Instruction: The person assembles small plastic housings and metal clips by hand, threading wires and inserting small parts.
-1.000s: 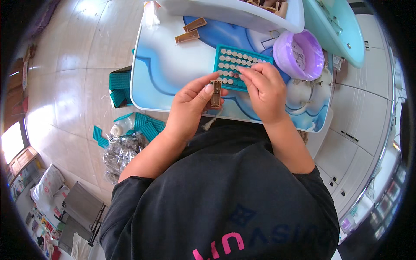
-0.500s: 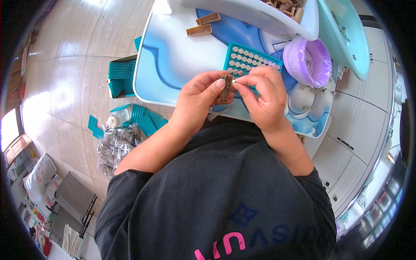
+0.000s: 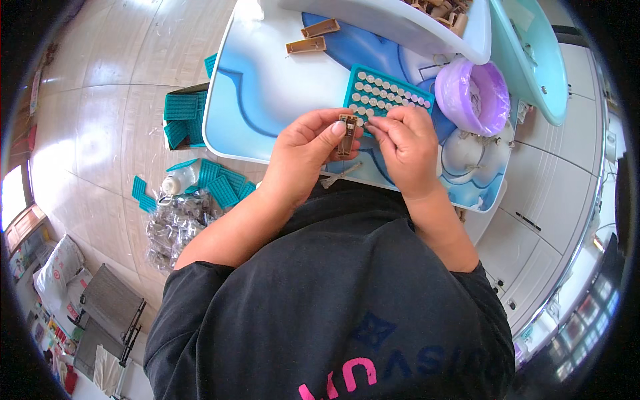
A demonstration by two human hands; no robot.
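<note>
My left hand [image 3: 309, 148] grips a small brown plastic casing [image 3: 346, 139], long and narrow, held upright over the table's near edge. Its hollow face is turned up, and a small whitish piece shows near its top end. Just right of the casing is my right hand [image 3: 408, 150], thumb and fingertips pressed together at the near edge of a teal tray [image 3: 352, 81]. Whatever those fingertips may pinch is too small to make out. Rows of small round whitish pieces [image 3: 374, 92] fill the tray. Two more brown casings [image 3: 306, 45] lie farther back on the table.
The blue-and-white table [image 3: 257, 73] carries a purple lined basket [image 3: 448, 93] at right. Behind stand a white bin of brown parts [image 3: 440, 10] and a mint basin [image 3: 533, 60]. A pale strip [image 3: 343, 175] lies at the near edge. Teal trays [image 3: 223, 190] and clear plastic bags [image 3: 175, 230] are on the floor.
My right hand has drawn back from the casing, a little to the right. A whitish piece formerly at its fingertips now shows inside the casing. The left hand stays nearly still.
</note>
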